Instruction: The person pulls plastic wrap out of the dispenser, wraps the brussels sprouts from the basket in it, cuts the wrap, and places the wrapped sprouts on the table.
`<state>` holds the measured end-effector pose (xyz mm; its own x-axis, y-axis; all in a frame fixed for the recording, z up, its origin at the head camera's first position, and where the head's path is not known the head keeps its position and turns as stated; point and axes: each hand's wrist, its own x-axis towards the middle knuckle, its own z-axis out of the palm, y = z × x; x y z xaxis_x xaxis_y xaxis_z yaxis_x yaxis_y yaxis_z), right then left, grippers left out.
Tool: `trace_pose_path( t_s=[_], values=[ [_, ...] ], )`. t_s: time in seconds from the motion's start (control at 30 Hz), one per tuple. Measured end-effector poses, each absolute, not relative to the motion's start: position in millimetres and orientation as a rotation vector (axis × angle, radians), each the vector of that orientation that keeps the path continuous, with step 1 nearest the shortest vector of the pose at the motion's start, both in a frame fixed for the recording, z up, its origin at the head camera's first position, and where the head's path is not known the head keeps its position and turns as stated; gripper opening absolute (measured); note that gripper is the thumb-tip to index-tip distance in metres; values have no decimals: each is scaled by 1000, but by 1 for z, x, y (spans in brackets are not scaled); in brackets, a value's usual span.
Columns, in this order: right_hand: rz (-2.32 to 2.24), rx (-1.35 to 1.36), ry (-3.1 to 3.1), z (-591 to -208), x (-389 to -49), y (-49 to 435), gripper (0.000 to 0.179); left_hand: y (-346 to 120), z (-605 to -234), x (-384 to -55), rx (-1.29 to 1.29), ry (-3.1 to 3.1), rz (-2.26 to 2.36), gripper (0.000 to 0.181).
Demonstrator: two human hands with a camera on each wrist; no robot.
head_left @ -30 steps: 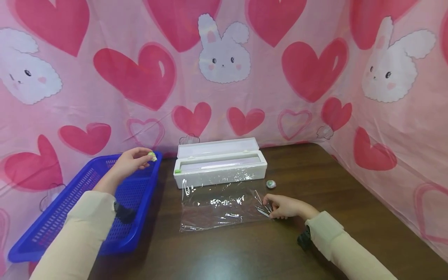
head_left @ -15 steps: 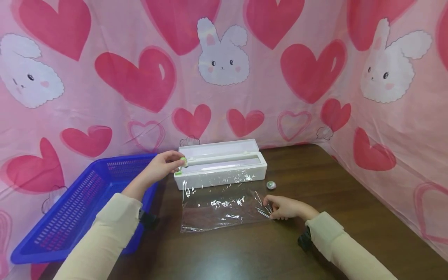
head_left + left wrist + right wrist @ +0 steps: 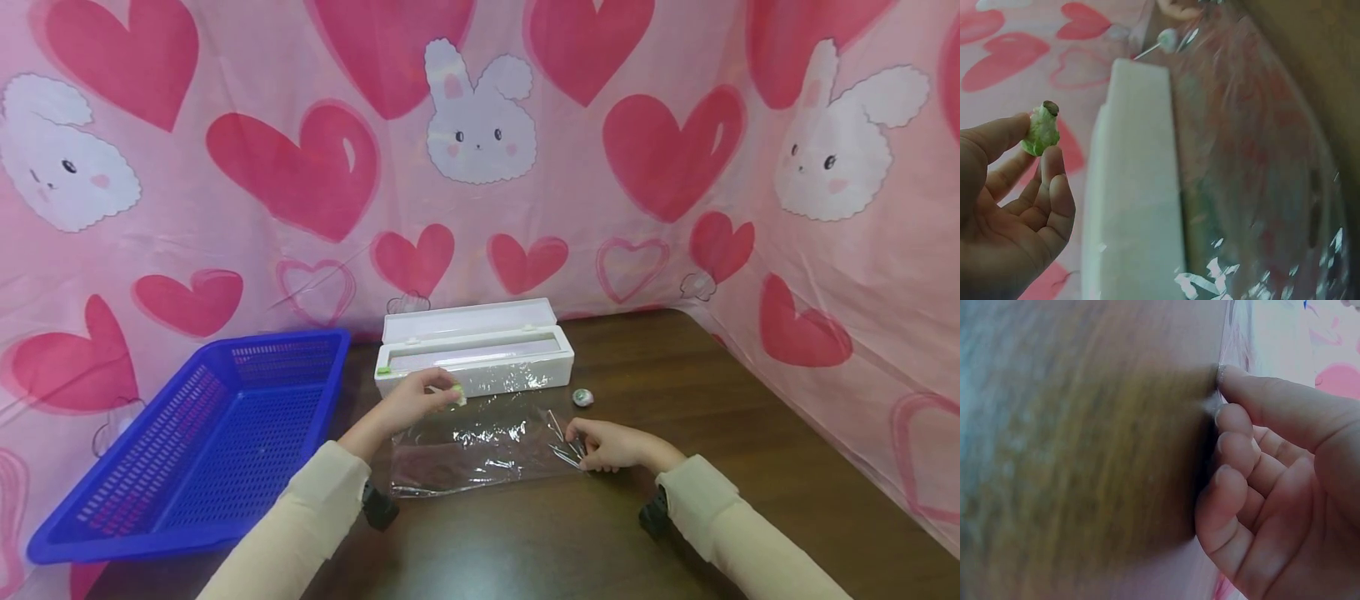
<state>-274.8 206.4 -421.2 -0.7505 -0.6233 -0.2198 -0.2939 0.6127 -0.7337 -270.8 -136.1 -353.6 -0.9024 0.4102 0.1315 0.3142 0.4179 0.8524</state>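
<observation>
Pink heart-and-rabbit backdrop (image 3: 570,183) behind brown table (image 3: 645,367)

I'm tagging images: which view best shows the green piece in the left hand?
The left wrist view: the green piece appears large, its brown end visible. The head view shows it tiny; the right wrist view doesn't show it.

Faces a pink cloth backdrop (image 3: 566,196) printed with red hearts (image 3: 675,154) and white rabbit heads (image 3: 482,137), creased lightly, turning a corner at the right. Meets a dark brown wood-grain desk (image 3: 645,367), rounded at its far right corner, catching pale glare (image 3: 487,546) in front.
</observation>
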Motion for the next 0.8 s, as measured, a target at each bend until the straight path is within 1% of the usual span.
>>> trace_pose_path(
  t_s=[0.13, 0.27, 0.4, 0.53, 0.67, 0.8],
  values=[
    [-969, -730, 2380, -421, -274, 207, 34, -120, -370, -273, 762, 2493, 1522, 25],
    [-983, -732, 2376, -421, -274, 207, 34, -106, -383, -273, 806, 2522, 1451, 24],
    [-980, -727, 2378, -420, -273, 206, 34, -96, -394, -271, 779, 2542, 1397, 21],
    [-993, -734, 2374, -419, -272, 205, 33, -89, -404, -271, 699, 2534, 1383, 16],
    [-991, -741, 2382, -420, -272, 205, 33, -85, -411, -272, 650, 2581, 1297, 18],
    [-979, -731, 2402, -422, -273, 206, 32, -84, -415, -270, 662, 2615, 1214, 20]
  ],
)
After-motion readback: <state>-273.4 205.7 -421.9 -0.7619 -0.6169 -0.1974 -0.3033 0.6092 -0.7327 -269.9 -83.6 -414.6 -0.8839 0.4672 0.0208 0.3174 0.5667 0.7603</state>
